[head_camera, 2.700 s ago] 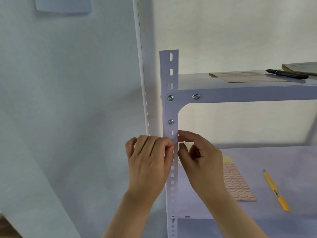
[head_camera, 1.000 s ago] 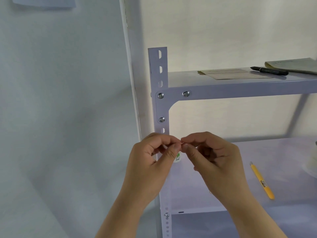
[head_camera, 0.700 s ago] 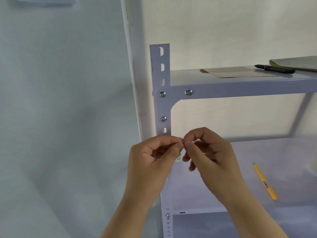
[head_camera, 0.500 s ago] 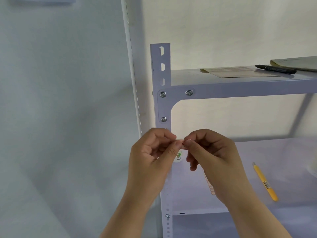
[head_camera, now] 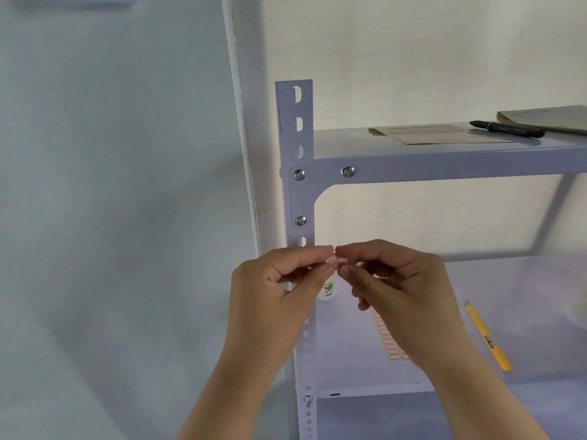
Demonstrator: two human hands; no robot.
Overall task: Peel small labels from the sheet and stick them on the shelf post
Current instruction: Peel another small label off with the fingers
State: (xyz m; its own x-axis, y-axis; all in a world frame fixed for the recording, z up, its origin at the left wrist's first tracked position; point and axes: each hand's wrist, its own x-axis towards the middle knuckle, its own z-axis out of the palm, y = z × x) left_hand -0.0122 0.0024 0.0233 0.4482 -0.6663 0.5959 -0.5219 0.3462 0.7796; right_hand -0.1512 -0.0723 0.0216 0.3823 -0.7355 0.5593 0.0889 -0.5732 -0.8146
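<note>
A small red-bordered label [head_camera: 337, 260] is pinched between the fingers of the left hand [head_camera: 270, 300] and the right hand [head_camera: 400, 290], just in front of the slotted shelf post [head_camera: 293, 122]. The label sheet [head_camera: 389, 344] lies on the lower shelf [head_camera: 524, 296], largely hidden at 5 o'clock of the pinch, a yellow cutter [head_camera: 487, 336] farther right. The step is judged best done if the label is held by its edges, squared to the post at 10 o'clock, then pressed flat.

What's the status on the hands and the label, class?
Left hand and right hand both pinching small label. Label off the shelf post, not yet stuck. Nothing in the way.
</note>
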